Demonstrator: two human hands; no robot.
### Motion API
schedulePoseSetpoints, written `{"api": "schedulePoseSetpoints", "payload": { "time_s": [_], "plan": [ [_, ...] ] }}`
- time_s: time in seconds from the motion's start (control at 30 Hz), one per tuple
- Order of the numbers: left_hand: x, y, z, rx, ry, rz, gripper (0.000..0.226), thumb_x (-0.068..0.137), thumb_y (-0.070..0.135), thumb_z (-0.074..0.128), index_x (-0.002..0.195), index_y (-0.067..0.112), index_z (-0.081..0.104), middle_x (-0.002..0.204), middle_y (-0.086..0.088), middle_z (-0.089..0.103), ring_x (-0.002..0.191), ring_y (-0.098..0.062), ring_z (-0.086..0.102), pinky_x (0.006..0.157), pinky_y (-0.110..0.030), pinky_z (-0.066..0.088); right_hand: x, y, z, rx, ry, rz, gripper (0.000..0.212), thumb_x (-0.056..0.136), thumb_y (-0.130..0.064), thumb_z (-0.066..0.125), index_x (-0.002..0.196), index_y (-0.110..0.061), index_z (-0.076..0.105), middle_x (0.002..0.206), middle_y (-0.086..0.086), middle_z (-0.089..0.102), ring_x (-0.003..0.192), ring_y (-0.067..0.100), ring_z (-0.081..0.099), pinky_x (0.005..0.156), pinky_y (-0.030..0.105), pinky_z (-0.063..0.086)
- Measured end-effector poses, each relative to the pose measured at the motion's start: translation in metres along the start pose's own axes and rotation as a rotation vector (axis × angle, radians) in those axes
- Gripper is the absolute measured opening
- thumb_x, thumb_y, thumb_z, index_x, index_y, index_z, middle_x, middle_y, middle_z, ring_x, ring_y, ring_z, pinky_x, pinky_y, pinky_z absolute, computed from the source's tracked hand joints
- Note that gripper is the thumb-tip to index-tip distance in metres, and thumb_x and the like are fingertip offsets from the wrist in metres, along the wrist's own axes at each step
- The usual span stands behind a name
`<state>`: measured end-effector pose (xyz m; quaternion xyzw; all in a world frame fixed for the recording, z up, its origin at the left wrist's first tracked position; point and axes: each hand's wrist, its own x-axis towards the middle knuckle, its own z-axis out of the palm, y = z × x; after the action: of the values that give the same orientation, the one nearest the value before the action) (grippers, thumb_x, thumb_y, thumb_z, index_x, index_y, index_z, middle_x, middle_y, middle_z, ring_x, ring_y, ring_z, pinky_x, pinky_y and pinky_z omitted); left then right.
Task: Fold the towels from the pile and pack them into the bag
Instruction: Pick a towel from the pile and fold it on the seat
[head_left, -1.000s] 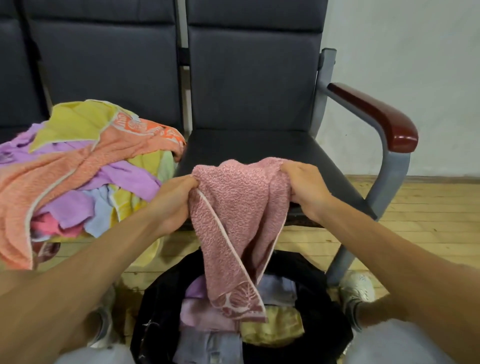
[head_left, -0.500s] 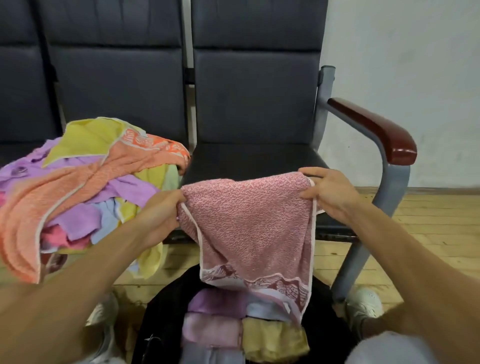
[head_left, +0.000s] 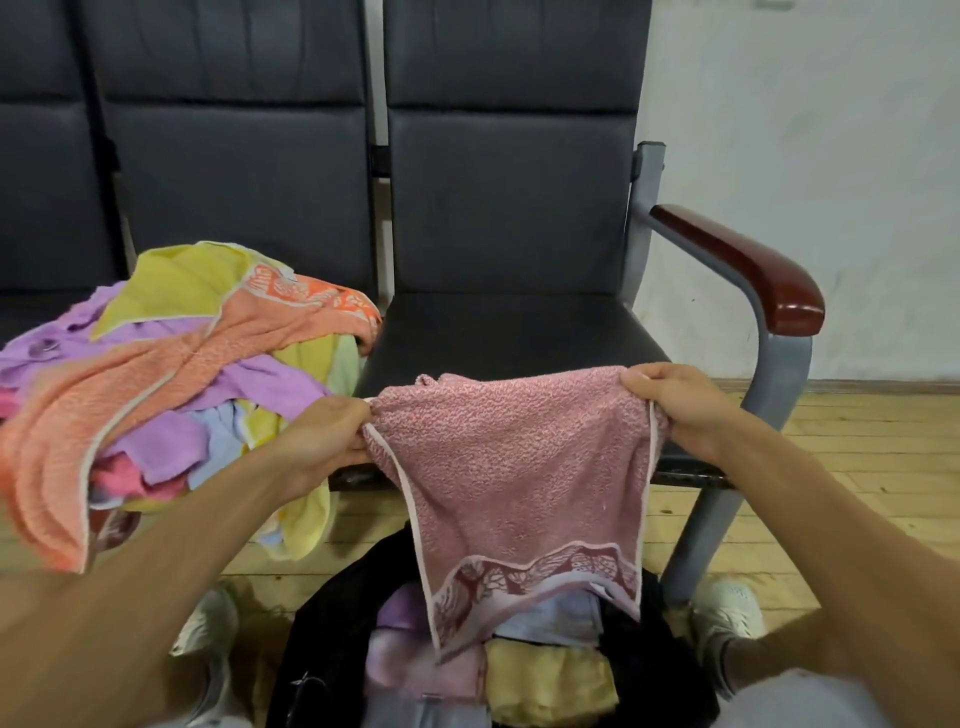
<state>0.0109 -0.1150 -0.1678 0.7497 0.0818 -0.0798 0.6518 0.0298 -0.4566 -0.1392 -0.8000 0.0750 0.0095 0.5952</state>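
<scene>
1. My left grip (head_left: 322, 441) is curled round the top left corner of the pink towel (head_left: 519, 467), with thumb and fingers pinching the cloth.
2. My right grip (head_left: 675, 405) pinches the top right corner, its fingers bunched over the hem.
3. The towel hangs spread in the air between the two grips, in front of the near edge of the right seat (head_left: 498, 332). Its top edge runs roughly level, and the left side edge slants inward as it falls.
4. The towel's patterned border is at the bottom and dangles over the open mouth of the bag (head_left: 322, 649).
5. The bag is black and stands on the floor (head_left: 857, 441), nearest to me, between my two white shoes (head_left: 727, 608).
6. Folded towels lie inside the bag. A purple one (head_left: 400, 608) and a blue one (head_left: 556, 613) are on the far side, and a yellow one (head_left: 545, 680) is on the near right.
7. The pile (head_left: 171, 374) sits on the left seat, a crumpled heap of orange, yellow, purple, blue and pink towels. An orange one is draped across the top, and a yellow one spills over the near edge.
8. The right seat has a grey frame and a red-brown armrest (head_left: 737, 265) on its right side.
</scene>
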Motion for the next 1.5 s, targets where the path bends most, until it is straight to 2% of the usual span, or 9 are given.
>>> {"api": "schedulePoseSetpoints", "payload": {
  "time_s": [0.27,0.47,0.6,0.77,0.87,0.97,1.1,1.23,1.5],
  "plan": [
    [-0.002,0.009,-0.005,-0.236,-0.033,-0.001,0.021,0.101,0.018,0.044,0.099,0.009,0.064,0.089,-0.009,0.072,0.079,-0.018,0.069,0.075,-0.034,0.055,0.005,-0.005,-0.01,0.684,0.049,0.142,0.037,0.103,-0.012,0.044,0.14,-0.009,0.049,0.12,0.013,0.063,0.098,0.024,0.063,0.077,0.039,0.053],
    [0.001,0.019,-0.007,-0.606,-0.113,0.128,0.039,0.097,0.019,0.04,0.066,0.019,0.064,0.065,0.003,0.06,0.064,-0.011,0.054,0.069,-0.025,0.043,0.004,-0.009,-0.006,0.714,0.083,0.093,0.037,0.103,-0.013,0.044,0.139,-0.01,0.048,0.113,0.012,0.065,0.099,0.024,0.064,0.073,0.037,0.052],
    [0.0,0.017,-0.019,-0.544,-0.166,0.161,0.017,0.094,0.018,0.049,0.096,0.011,0.064,0.092,-0.008,0.065,0.085,-0.02,0.062,0.083,-0.034,0.047,0.008,-0.008,-0.005,0.665,0.076,0.041,0.033,0.099,-0.013,0.051,0.131,-0.009,0.057,0.122,0.013,0.064,0.108,0.026,0.064,0.078,0.035,0.054],
    [-0.007,0.017,-0.017,-0.411,-0.135,0.241,0.026,0.092,-0.004,0.049,0.112,0.001,0.064,0.098,-0.012,0.072,0.085,-0.021,0.07,0.071,-0.031,0.059,0.007,-0.007,-0.003,0.391,0.039,-0.102,0.039,0.089,0.012,0.056,0.116,-0.015,0.063,0.118,0.01,0.062,0.108,0.025,0.062,0.076,0.031,0.055],
    [-0.004,0.016,-0.019,-0.34,-0.031,0.255,0.024,0.096,-0.003,0.045,0.109,0.002,0.064,0.089,-0.007,0.074,0.078,-0.016,0.071,0.065,-0.027,0.058,0.008,-0.005,-0.004,-0.183,0.142,-0.279,0.041,0.089,0.011,0.056,0.113,-0.022,0.062,0.116,-0.001,0.06,0.108,0.016,0.057,0.076,0.02,0.049],
    [0.001,0.012,-0.021,-0.152,0.11,0.32,0.021,0.098,0.002,0.048,0.105,0.005,0.068,0.088,-0.003,0.075,0.082,-0.016,0.069,0.074,-0.028,0.057,0.015,0.004,-0.011,-0.694,0.073,-0.325,0.045,0.095,0.003,0.05,0.133,-0.021,0.052,0.136,0.005,0.053,0.12,0.023,0.05,0.097,0.033,0.043],
    [0.003,0.002,-0.019,0.065,0.199,0.362,0.023,0.101,0.01,0.047,0.102,0.008,0.07,0.09,-0.003,0.073,0.084,-0.016,0.066,0.08,-0.032,0.05,0.014,0.012,-0.012,-0.92,-0.014,-0.271,0.044,0.096,-0.014,0.057,0.137,-0.017,0.044,0.132,0.011,0.057,0.114,0.033,0.058,0.099,0.042,0.048],
    [0.004,0.005,-0.019,0.035,0.278,0.353,0.024,0.102,0.013,0.046,0.093,0.018,0.068,0.092,-0.005,0.07,0.085,-0.019,0.063,0.08,-0.035,0.049,0.012,0.009,-0.01,-0.391,0.089,-0.151,0.019,0.1,-0.01,0.05,0.116,-0.019,0.056,0.116,0.008,0.059,0.093,0.022,0.062,0.07,0.037,0.059],
    [0.009,0.005,-0.021,0.0,0.432,0.346,0.015,0.096,0.028,0.058,0.107,0.018,0.057,0.097,-0.006,0.064,0.084,-0.015,0.06,0.075,-0.032,0.049,0.015,-0.001,-0.014,0.391,0.123,-0.014,0.024,0.104,-0.015,0.044,0.12,-0.015,0.061,0.111,0.012,0.061,0.093,0.021,0.059,0.077,0.032,0.054]
  ]
}}
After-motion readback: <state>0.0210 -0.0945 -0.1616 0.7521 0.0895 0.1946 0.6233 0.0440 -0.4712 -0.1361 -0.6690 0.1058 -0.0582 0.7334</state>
